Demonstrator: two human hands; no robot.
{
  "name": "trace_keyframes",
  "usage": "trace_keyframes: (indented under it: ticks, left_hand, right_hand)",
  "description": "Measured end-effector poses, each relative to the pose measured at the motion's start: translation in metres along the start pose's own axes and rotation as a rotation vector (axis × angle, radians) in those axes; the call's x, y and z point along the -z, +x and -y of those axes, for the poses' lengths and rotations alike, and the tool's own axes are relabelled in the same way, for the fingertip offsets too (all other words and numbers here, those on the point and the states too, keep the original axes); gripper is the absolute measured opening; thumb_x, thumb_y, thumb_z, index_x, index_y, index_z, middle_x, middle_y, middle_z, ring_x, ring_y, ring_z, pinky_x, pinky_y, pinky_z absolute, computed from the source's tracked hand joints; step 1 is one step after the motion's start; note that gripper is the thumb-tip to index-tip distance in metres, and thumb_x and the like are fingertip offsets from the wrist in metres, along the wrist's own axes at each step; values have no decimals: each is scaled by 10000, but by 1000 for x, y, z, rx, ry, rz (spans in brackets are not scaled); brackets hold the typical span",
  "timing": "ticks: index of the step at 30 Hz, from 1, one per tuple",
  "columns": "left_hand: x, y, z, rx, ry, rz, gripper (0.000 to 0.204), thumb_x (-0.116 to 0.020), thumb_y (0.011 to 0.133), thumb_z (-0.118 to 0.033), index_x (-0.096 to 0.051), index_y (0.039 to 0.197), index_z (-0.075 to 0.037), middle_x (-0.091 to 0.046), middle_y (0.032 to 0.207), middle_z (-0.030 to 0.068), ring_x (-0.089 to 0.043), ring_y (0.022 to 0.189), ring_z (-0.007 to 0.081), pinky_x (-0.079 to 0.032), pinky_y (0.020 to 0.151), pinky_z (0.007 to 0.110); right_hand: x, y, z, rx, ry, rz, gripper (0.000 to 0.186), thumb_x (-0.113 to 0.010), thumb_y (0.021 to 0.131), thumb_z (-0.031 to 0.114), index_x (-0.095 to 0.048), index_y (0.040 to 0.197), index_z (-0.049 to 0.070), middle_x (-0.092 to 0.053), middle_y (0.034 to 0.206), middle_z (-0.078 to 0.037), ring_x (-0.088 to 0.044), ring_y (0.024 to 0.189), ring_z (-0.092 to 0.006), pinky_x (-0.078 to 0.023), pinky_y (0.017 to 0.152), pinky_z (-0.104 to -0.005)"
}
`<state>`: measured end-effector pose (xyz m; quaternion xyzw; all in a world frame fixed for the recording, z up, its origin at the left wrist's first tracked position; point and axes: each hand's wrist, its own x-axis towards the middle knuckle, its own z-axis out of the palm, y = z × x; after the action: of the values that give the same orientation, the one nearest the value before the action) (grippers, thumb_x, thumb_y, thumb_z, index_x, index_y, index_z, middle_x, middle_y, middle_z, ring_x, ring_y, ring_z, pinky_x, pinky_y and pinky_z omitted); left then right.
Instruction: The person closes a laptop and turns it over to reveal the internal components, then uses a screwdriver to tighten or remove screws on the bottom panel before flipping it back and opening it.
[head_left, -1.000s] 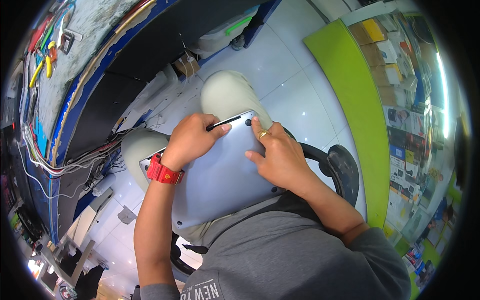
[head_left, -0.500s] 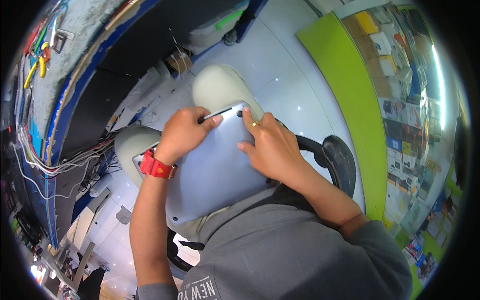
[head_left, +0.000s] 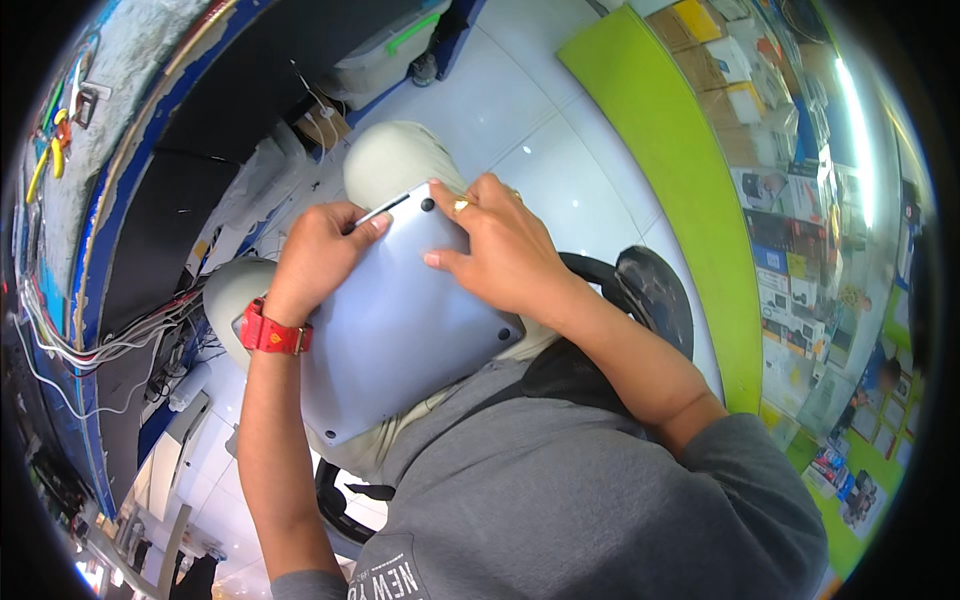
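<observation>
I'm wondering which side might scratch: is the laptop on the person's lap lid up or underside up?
Underside up: the laptop shows three round dark feet on the face turned upward.

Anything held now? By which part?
Grey laptop, underside up: left hand grips its far edge, thumb on top; right hand at far-right corner, grip unclear.
</observation>
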<state>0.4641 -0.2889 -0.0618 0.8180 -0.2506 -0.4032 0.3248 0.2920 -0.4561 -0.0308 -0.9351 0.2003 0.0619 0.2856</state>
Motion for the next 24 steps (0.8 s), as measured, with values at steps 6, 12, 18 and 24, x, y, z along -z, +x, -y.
trace_keyframes:
  ticks: [6,12,18,24]
  left_hand:
    - [-6,-17,-16,-42,45,-63,355,-791,946,-343,-809,970,11,-742,755,192,-716,657,318,-542,658,420]
    - [5,-61,-63,-133,157,-181,270,-827,910,-249,-784,946,15,-695,716,183,-660,595,314,-489,590,386]
    - [1,-81,-69,-280,245,-320,281,-848,900,-295,-762,892,-27,-675,688,127,-645,558,319,-462,520,405]
    - [1,-82,-74,-254,248,-302,275,-849,898,-253,-764,927,7,-687,705,141,-654,604,318,-483,577,396]
  right_hand:
    - [-8,2,-22,-195,574,77,667,-794,968,226,-521,1496,-77,-684,1243,-200,-689,1125,-258,-551,968,-383]
    - [15,-3,-15,-197,1249,241,374,-671,1060,34,-522,1390,-60,-677,1253,-119,-658,1174,-158,-544,1020,-328]
    - [25,-17,-14,-107,1108,231,330,-685,1051,33,-564,1344,-57,-692,1150,-90,-666,1078,-128,-540,949,-302]
    - [11,-21,-16,-17,1148,103,345,-710,1051,81,-586,1336,-68,-746,1045,-91,-702,953,-111,-555,835,-269]
